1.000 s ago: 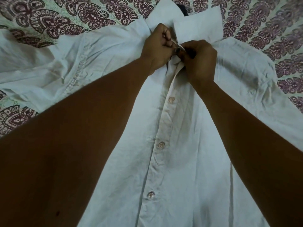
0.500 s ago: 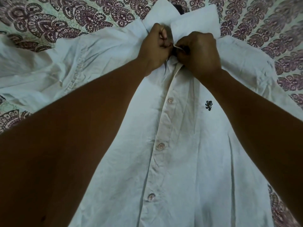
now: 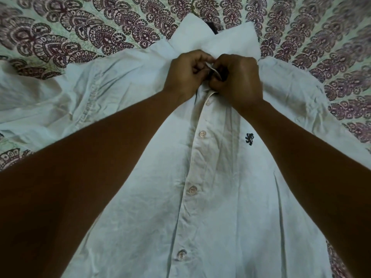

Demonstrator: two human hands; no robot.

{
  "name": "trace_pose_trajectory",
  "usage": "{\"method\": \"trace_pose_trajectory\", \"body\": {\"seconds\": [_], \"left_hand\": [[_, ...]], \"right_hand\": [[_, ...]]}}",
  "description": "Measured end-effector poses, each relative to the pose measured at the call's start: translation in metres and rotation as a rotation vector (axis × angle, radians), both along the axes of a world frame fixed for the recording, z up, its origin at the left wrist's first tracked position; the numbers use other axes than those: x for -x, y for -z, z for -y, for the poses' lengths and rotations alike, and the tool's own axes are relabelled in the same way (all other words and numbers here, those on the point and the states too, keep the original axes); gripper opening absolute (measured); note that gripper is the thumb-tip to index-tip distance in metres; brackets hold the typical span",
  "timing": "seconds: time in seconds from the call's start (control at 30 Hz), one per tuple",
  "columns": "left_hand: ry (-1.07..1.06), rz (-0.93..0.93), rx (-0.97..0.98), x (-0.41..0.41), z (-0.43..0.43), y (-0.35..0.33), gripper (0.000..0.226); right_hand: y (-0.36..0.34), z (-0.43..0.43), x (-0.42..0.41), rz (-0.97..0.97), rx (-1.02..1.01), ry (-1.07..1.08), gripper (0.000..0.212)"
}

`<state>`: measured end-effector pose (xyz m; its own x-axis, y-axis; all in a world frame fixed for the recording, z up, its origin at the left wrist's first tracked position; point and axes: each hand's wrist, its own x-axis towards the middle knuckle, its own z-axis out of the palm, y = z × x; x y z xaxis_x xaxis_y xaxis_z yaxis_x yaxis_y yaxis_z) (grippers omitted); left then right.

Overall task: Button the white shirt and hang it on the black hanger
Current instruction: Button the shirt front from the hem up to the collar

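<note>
The white shirt [image 3: 220, 207] lies front up on a patterned bedsheet, its placket closed with several pale buttons below my hands. At the collar, my left hand [image 3: 186, 77] and my right hand [image 3: 239, 81] meet, each pinching an edge of the shirt's top opening just under the raised collar [image 3: 234, 40]. A small dark piece of the black hanger [image 3: 213, 27] shows between the collar points, and a thin metal hook [image 3: 193, 7] lies on the sheet beyond; the rest of the hanger is hidden inside the shirt. A small black emblem [image 3: 249, 139] marks the chest.
The bedsheet [image 3: 80, 37] with maroon paisley print spreads all round the shirt. The shirt's sleeve [image 3: 40, 101] lies crumpled out to the left.
The camera view has shifted, so the collar and hands sit lower in frame. My hands stay together at the top opening, with only small finger movements.
</note>
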<state>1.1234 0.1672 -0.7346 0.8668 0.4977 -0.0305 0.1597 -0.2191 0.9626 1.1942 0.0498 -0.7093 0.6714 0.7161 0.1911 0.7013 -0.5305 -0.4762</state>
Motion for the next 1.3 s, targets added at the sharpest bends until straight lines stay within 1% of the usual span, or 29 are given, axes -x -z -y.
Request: {"method": "trace_pose_trajectory", "body": {"seconds": [0.1, 0.17, 0.23, 0.3, 0.37, 0.4, 0.47, 0.63, 0.8, 0.93, 1.03, 1.2, 1.3], "left_hand": [[0.01, -0.035, -0.042, -0.003, -0.003, -0.003, 0.021], [0.033, -0.012, -0.159, -0.001, -0.005, -0.008, 0.018], [0.085, 0.026, -0.389, 0.002, -0.008, -0.012, 0.018], [0.15, 0.032, -0.671, 0.004, -0.013, -0.016, 0.022], [0.21, 0.045, -0.892, 0.004, -0.016, -0.018, 0.026], [0.227, 0.053, -0.963, 0.003, -0.017, -0.019, 0.028], [0.243, 0.05, -1.037, 0.0, -0.019, -0.021, 0.029], [0.244, 0.02, -1.107, -0.006, -0.019, -0.024, 0.024], [0.272, 0.014, -1.046, -0.003, -0.018, -0.019, 0.019], [0.266, 0.023, -0.976, -0.004, -0.02, -0.014, 0.024], [0.257, 0.056, -0.925, -0.005, -0.021, -0.011, 0.026], [0.201, 0.071, -0.933, -0.008, -0.016, -0.005, 0.021], [0.175, 0.078, -0.888, -0.007, -0.016, -0.004, 0.021]], "right_hand": [[0.003, 0.0, 0.0, -0.041, -0.044, 0.02, 0.024], [0.005, 0.0, 0.001, -0.115, -0.105, 0.058, 0.021], [0.005, 0.0, 0.003, -0.166, -0.149, 0.094, 0.02], [0.005, 0.001, 0.003, -0.173, -0.164, 0.113, 0.017], [0.004, 0.003, 0.003, -0.176, -0.175, 0.125, 0.015], [0.004, 0.003, 0.004, -0.174, -0.182, 0.129, 0.015], [0.003, 0.004, 0.005, -0.163, -0.201, 0.14, 0.015], [0.003, 0.004, 0.007, -0.196, -0.272, 0.165, 0.011], [0.008, 0.007, 0.011, -0.25, -0.324, 0.194, 0.01], [0.009, 0.009, 0.008, -0.259, -0.312, 0.188, 0.012], [0.011, 0.01, 0.007, -0.259, -0.306, 0.174, 0.012], [0.014, 0.01, 0.011, -0.228, -0.333, 0.191, 0.014], [0.013, 0.009, 0.01, -0.2, -0.312, 0.195, 0.015]]}}
